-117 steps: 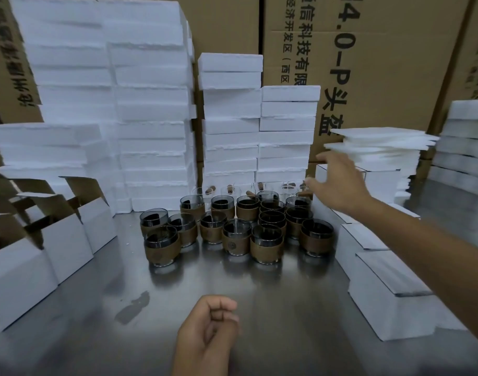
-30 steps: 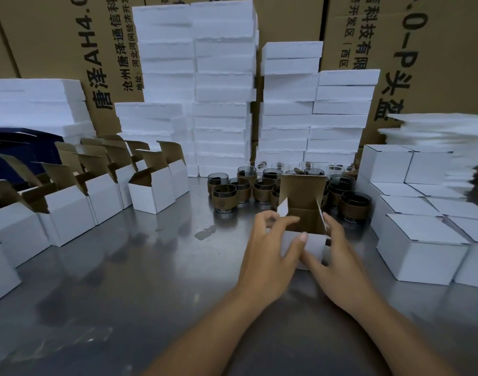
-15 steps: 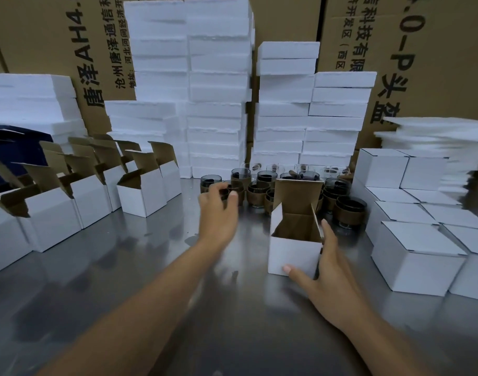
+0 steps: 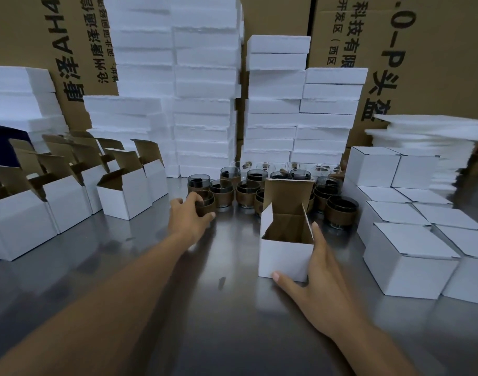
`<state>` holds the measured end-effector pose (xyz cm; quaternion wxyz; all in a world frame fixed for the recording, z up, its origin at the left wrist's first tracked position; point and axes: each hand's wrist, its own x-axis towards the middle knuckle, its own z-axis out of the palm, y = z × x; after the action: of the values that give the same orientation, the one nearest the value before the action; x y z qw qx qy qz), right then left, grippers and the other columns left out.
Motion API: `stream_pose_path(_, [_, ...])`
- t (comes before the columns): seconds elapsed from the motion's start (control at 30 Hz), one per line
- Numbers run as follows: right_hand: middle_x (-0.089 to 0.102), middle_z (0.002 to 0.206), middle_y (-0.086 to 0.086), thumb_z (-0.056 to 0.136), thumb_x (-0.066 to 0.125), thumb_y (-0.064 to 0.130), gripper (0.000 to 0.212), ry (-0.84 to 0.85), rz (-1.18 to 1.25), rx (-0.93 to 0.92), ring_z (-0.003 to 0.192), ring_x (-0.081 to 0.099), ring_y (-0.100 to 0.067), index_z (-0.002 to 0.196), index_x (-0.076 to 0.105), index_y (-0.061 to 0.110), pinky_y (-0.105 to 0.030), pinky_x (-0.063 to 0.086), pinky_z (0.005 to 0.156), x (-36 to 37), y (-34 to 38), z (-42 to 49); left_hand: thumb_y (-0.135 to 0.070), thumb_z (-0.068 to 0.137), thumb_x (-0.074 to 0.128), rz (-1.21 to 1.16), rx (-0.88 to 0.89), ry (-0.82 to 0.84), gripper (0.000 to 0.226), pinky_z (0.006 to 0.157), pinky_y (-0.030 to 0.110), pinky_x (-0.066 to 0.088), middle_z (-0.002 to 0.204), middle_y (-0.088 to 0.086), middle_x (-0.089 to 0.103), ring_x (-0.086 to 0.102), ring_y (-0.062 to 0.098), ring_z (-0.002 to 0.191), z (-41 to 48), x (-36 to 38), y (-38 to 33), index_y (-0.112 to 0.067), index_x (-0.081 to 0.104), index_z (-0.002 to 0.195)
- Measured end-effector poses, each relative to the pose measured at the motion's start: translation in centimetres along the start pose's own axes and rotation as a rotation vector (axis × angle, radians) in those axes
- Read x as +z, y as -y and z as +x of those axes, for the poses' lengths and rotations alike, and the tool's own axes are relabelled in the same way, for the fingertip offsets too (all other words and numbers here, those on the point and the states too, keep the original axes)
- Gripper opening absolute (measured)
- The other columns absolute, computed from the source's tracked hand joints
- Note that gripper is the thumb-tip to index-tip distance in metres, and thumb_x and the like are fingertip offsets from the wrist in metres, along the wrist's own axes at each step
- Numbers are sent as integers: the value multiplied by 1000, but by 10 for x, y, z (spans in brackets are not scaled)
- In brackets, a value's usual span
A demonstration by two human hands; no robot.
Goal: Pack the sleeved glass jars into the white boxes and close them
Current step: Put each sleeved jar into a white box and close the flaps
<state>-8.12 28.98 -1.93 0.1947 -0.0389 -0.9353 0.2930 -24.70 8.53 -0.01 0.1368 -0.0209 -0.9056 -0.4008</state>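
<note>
An open white box (image 4: 282, 256) with a brown inside stands in the middle of the steel table, its lid flap upright. My right hand (image 4: 318, 275) rests against its right side and front corner, fingers straight. My left hand (image 4: 189, 217) curls round the nearest sleeved glass jar (image 4: 206, 204) at the front left of a cluster of several brown-sleeved jars (image 4: 341, 211) behind the box.
Several open white boxes (image 4: 124, 198) line the left side. Closed white boxes (image 4: 407, 256) sit stacked on the right. White foam stacks (image 4: 205, 104) and brown cartons (image 4: 422, 50) form the back wall. A pile of thin foam sheets (image 4: 427, 137) lies at the far right.
My left hand left the open box, reached forward left and closed round a jar. My right hand stayed at the box's right side.
</note>
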Motion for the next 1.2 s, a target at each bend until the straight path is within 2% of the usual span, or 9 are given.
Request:
stream_pose_path(0.13, [25,152,0,77,65,56,108,14,-9,5,136,30,-22,148,-11,26,-39,32,110,-2,1,0,-28,83,70,-74,69,31,27,71,42,52,95,9,53,54,31,76,-13,-2,3,-19,45,84])
stream_pose_path(0.27, [23,153,-1,76,66,54,107,16,-8,21,138,28,-22,149,-6,25,-41,31,110,-4,2,0,-23,79,74,-159,144,34,32,58,27,38,80,-1,54,51,20,73,-32,-7,6,-24,43,74])
stream_pose_path(0.37, [26,153,-3,78,65,53,105,19,-14,35,136,31,-24,150,-5,23,-41,32,109,-5,4,-1,-27,76,77,-336,145,1,35,63,21,42,88,-9,55,54,8,76,-55,-14,-2,-29,46,92])
stream_pose_path(0.53, [39,146,-7,82,61,50,98,-7,-41,48,129,40,-26,149,-5,22,-42,37,105,-6,6,-4,-35,72,79,-640,98,-66,69,67,10,42,98,-23,52,55,-6,87,-98,-32,-38,-41,34,123])
stream_pose_path(0.7, [42,141,-7,80,62,52,101,-106,-41,55,124,44,-25,148,-6,24,-40,42,98,-7,10,-14,-23,72,79,-836,178,156,36,53,1,42,82,-25,67,58,-19,76,-130,-30,-48,-36,58,98])
stream_pose_path(0.87, [41,123,9,68,72,50,99,-263,74,-114,111,43,-8,140,4,45,-35,47,86,-11,20,-26,-49,52,76,-676,255,363,57,77,18,52,103,-19,64,60,3,99,-142,-18,-44,-41,57,105])
stream_pose_path(0.97, [38,96,20,71,75,34,85,-167,134,-239,85,42,0,132,16,46,-20,41,71,-10,25,-29,-51,54,75,-623,268,412,54,74,13,50,103,-18,64,60,1,98,-143,-11,-43,-40,57,103])
stream_pose_path(1.03, [44,90,20,73,75,25,77,-111,194,-267,83,49,1,124,20,45,-14,40,65,-8,26,-30,-46,60,77,-612,260,437,49,71,8,48,104,-18,63,59,-5,96,-142,-9,-42,-40,57,104])
stream_pose_path(1.2, [50,104,21,67,75,36,72,-57,271,-228,92,52,5,120,28,40,-14,46,72,-5,31,-31,-29,72,80,-645,230,411,39,62,1,43,100,-19,63,56,-17,87,-140,-6,-40,-37,57,103])
